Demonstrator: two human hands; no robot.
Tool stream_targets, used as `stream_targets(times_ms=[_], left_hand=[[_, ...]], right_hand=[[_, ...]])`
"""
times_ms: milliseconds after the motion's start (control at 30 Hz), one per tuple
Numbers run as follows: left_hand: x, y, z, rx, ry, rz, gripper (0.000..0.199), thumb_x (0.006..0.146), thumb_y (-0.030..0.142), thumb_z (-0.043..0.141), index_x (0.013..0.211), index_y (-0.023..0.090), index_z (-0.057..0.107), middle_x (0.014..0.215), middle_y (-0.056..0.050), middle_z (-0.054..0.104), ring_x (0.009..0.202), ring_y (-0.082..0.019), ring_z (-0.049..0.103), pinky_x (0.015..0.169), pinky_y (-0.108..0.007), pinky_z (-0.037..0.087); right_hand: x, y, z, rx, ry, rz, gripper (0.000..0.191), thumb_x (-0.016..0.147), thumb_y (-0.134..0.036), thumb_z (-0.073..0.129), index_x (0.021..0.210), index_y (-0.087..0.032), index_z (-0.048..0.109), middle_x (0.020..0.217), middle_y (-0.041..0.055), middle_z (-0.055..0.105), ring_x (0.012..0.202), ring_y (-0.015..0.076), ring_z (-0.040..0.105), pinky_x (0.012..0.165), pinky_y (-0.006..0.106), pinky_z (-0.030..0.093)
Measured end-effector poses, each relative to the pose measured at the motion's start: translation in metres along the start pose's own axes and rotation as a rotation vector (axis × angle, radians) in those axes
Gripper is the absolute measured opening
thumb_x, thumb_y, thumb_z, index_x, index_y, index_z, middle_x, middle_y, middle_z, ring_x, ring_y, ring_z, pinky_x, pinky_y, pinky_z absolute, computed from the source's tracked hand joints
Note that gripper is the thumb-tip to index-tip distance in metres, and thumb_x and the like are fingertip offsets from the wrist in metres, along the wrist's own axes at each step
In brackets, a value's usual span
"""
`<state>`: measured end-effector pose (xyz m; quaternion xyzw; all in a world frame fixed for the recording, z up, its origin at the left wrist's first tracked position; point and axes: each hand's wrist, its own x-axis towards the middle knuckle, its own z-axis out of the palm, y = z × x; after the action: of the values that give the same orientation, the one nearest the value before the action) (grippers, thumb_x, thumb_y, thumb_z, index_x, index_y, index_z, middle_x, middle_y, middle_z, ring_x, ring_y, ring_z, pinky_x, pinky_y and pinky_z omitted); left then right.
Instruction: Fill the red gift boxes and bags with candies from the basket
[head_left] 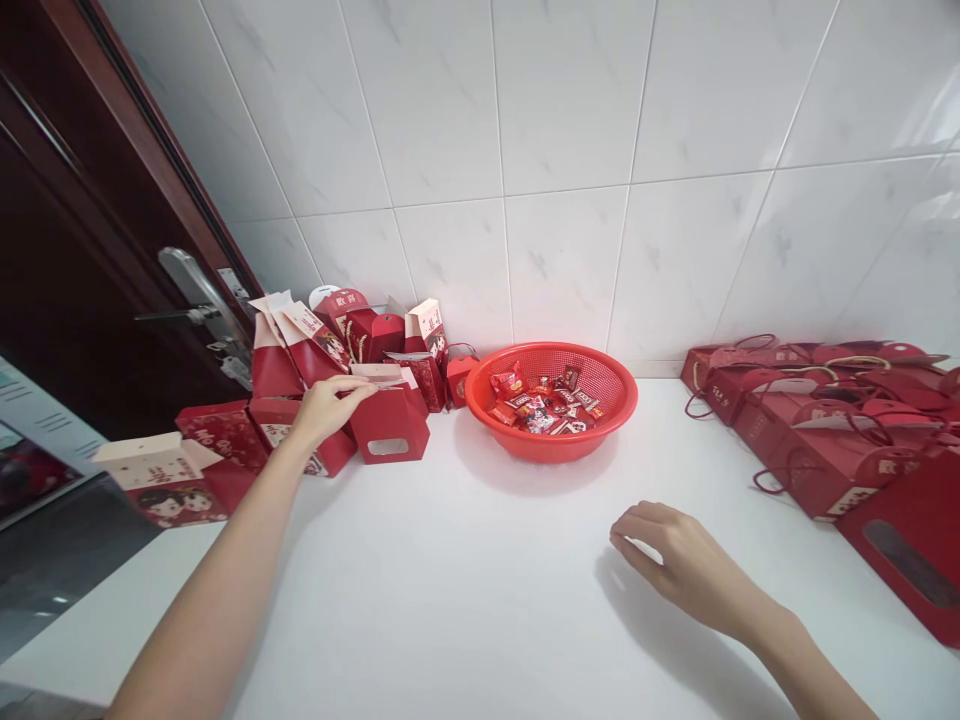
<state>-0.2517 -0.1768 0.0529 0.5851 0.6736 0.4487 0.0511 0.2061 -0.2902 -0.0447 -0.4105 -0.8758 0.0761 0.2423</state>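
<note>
Left of centre, our left hand (334,405) pinches a red box (384,418). Our right hand (667,550) hovers lower right, fingers loosely parted.

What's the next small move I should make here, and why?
I'd probably bring the windowed red box nearer the red basket: your left hand is at the box's top edge, wrapped sweets lie in the basket, and your right hand seems free.
</note>
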Motion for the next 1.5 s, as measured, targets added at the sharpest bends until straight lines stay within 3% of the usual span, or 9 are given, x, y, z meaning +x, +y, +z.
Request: stream_targets(times_ms=[267,400,500,633,733,867,1133,1300,1500], left_hand=[[-0.024,0.032,0.004,-0.324,-0.117,-0.112,0.041,0.047,0.048,0.084,0.075,0.020,0.077,0.087,-0.009,0.076,0.087,-0.032,0.070,0.072,-0.039,0.058],[-0.049,0.065,0.012,-0.423,-0.261,0.078,0.032,0.054,0.046,0.086,0.074,0.022,0.079,0.083,-0.006,0.074,0.083,-0.028,0.069,0.072,-0.036,0.058],[-0.072,0.091,0.028,-0.474,-0.453,0.260,0.021,0.066,0.040,0.083,0.080,0.024,0.081,0.086,-0.006,0.073,0.083,-0.025,0.069,0.074,-0.034,0.058],[-0.102,0.119,0.056,-0.526,-0.652,0.450,0.021,0.074,0.031,0.079,0.095,0.026,0.082,0.098,-0.007,0.073,0.089,-0.023,0.067,0.082,-0.035,0.057],[-0.116,0.132,0.075,-0.551,-0.755,0.531,0.025,0.078,0.025,0.076,0.102,0.028,0.080,0.101,-0.006,0.072,0.092,-0.021,0.066,0.087,-0.034,0.055],[-0.117,0.137,0.089,-0.641,-0.856,0.505,0.022,0.080,0.026,0.075,0.101,0.027,0.080,0.098,-0.006,0.071,0.090,-0.020,0.065,0.083,-0.033,0.055],[-0.075,0.130,0.088,-0.806,-0.949,0.397,0.028,0.082,0.048,0.072,0.092,0.024,0.082,0.110,-0.012,0.074,0.102,-0.030,0.069,0.091,-0.046,0.056],[-0.019,0.132,0.132,-0.445,-0.889,0.344,0.037,0.073,0.048,0.076,0.097,0.021,0.080,0.106,-0.010,0.077,0.096,-0.028,0.072,0.087,-0.038,0.057],[0.003,0.139,0.203,0.453,-1.194,0.489,0.087,0.057,0.035,0.082,0.140,0.031,0.059,0.142,-0.013,0.060,0.125,-0.039,0.059,0.093,-0.042,0.053]], right_hand=[[0.001,0.004,0.002,0.039,-0.041,0.069,0.032,0.101,-0.027,0.040,0.089,-0.021,0.069,0.083,0.0072,0.072,0.074,0.0211,0.069,0.065,0.034,0.054],[0.002,-0.002,0.006,0.187,-0.024,0.133,0.029,0.100,-0.034,0.046,0.121,-0.023,0.062,0.107,0.0094,0.072,0.082,0.0207,0.070,0.075,0.038,0.057],[0.003,-0.009,0.012,0.354,0.021,0.161,0.053,0.096,-0.042,0.057,0.145,-0.029,0.042,0.125,0.0106,0.066,0.084,0.0182,0.068,0.081,0.038,0.059],[0.005,-0.015,0.023,0.521,0.034,0.141,0.076,0.089,-0.045,0.067,0.153,-0.032,0.027,0.140,0.0132,0.055,0.086,0.0170,0.065,0.077,0.035,0.059],[0.007,-0.014,0.028,0.566,0.034,0.163,0.064,0.089,-0.038,0.067,0.145,-0.026,0.039,0.123,0.0107,0.064,0.084,0.0180,0.064,0.074,0.034,0.057],[0.009,-0.012,0.028,0.578,0.056,0.229,0.043,0.090,-0.030,0.062,0.131,-0.024,0.051,0.109,0.0068,0.068,0.079,0.0175,0.063,0.074,0.034,0.055],[0.010,-0.014,0.029,0.613,-0.023,0.240,0.062,0.088,-0.043,0.068,0.142,-0.027,0.042,0.122,0.0082,0.066,0.083,0.0176,0.064,0.079,0.034,0.055],[0.009,-0.010,0.024,0.588,0.135,0.219,0.059,0.093,-0.060,0.054,0.140,-0.025,0.045,0.127,0.0114,0.064,0.083,0.0184,0.064,0.078,0.035,0.055],[0.010,-0.004,0.017,0.501,0.221,0.336,0.043,0.101,-0.052,0.038,0.131,-0.025,0.052,0.131,0.0109,0.063,0.085,0.0181,0.067,0.061,0.030,0.053]])
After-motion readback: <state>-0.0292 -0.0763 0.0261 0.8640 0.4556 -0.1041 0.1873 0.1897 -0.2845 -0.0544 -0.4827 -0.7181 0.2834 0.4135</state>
